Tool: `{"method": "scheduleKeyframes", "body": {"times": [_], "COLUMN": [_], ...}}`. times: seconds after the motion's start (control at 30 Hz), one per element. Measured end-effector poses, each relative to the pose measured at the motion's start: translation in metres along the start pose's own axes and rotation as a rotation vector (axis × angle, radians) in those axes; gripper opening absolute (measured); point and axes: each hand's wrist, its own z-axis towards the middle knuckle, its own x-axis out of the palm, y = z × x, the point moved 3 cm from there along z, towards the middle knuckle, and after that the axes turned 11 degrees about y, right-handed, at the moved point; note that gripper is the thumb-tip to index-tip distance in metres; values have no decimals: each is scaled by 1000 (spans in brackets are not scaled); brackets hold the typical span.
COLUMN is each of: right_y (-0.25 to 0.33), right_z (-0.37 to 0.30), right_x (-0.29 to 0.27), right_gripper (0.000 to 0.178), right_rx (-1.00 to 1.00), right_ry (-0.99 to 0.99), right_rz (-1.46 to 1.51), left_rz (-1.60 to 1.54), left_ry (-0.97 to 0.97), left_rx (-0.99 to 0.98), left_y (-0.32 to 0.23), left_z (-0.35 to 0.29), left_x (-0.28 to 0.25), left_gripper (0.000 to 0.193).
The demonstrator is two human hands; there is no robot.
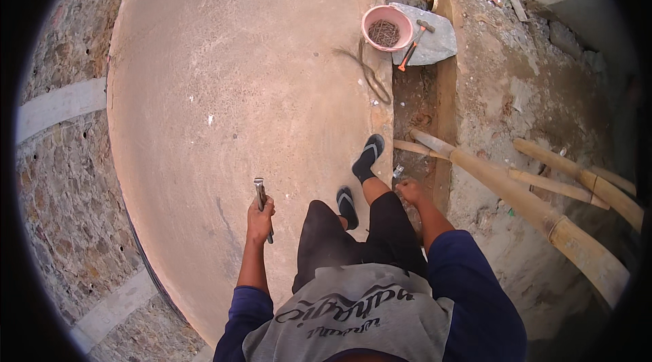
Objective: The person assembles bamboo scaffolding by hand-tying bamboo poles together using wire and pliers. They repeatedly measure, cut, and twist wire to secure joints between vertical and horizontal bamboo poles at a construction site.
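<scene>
Hands (pixel 261 216) apart; slim grey tool (pixel 260 189), broad-tipped and dark-handled, in left

Orange-handled hammer (pixel 413 48) on a grey stone slab (pixel 440 44)

Shows a broad, worn tan concrete floor (pixel 231 70) outdoors, lit by soft daylight. Borders on rough, mottled stone masonry (pixel 68 185) at left, crossed by pale concrete bands (pixel 64 107). Drops at right into a narrow trench (pixel 445 90), then gives way to uneven dirt ground (pixel 499 107), darkening toward the right rim.
</scene>
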Motion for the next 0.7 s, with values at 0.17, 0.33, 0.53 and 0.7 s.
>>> {"method": "scheduleKeyframes", "body": {"times": [0.17,0.33,0.53,0.7], "right_y": [-2,2,28,38], "right_z": [137,332,491,509], "right_x": [-49,-103,-138,-143], "right_gripper": [46,65,72,46], "right_rx": [146,85,54,82], "right_ry": [-158,-358,-515,-673], "right_rz": [105,85,103,30], "left_rz": [203,114,377,386], "left_ry": [-44,-6,97,149], "left_rx": [-106,-234,-347,-344], "left_y": [22,98,136,104], "left_z": [104,211,291,326], "left_x": [1,18,6,18], "left_gripper": [20,20,19,17]}}
